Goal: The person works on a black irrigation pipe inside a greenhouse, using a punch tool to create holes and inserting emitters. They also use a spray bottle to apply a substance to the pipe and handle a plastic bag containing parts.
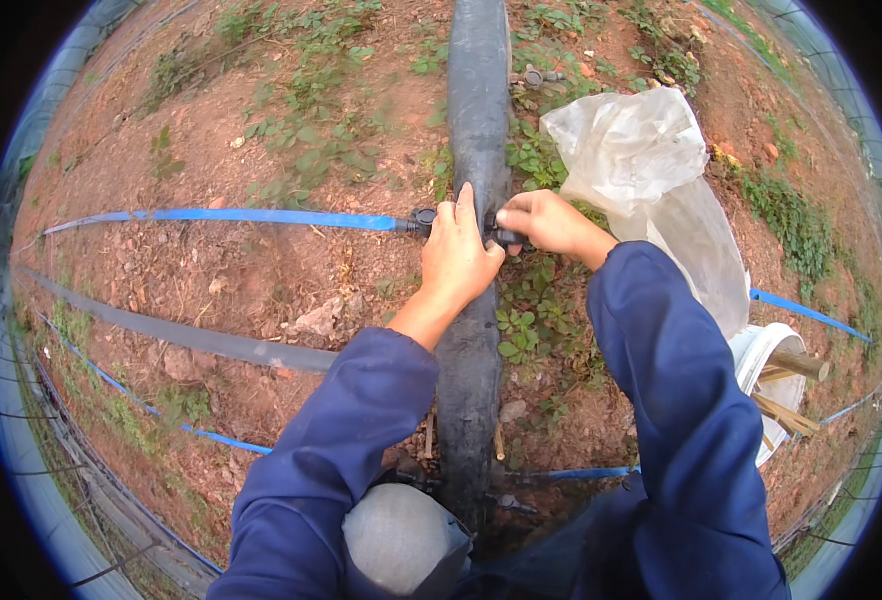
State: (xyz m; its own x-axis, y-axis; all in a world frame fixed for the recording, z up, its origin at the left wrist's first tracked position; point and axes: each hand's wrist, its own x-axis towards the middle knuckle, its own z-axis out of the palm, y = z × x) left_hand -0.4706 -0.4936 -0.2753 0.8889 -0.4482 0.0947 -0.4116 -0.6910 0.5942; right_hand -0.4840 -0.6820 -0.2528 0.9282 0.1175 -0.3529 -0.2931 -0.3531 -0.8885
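Note:
A wide, flattened black hose [481,110] runs lengthwise through the middle of the ground. My left hand [456,252] is closed over it, the index finger stretched along the hose and the other fingers bent. Beside those fingers, on the left, a black valve [422,222] joins the end of a blue flat tube [271,216]. From the right, my right hand [551,225] pinches a black fitting [504,236] at the hose's right edge. The two hands nearly meet; they hide part of the fitting and of the hose.
A crumpled clear plastic bag [636,150] lies at the right. Nearer me stands a white bucket [783,345] with wooden sticks [796,362]. Another fitting [536,77] sits farther up the hose. A dark flat strip [211,338] crosses the reddish soil at the left. Low green plants [311,130] grow around.

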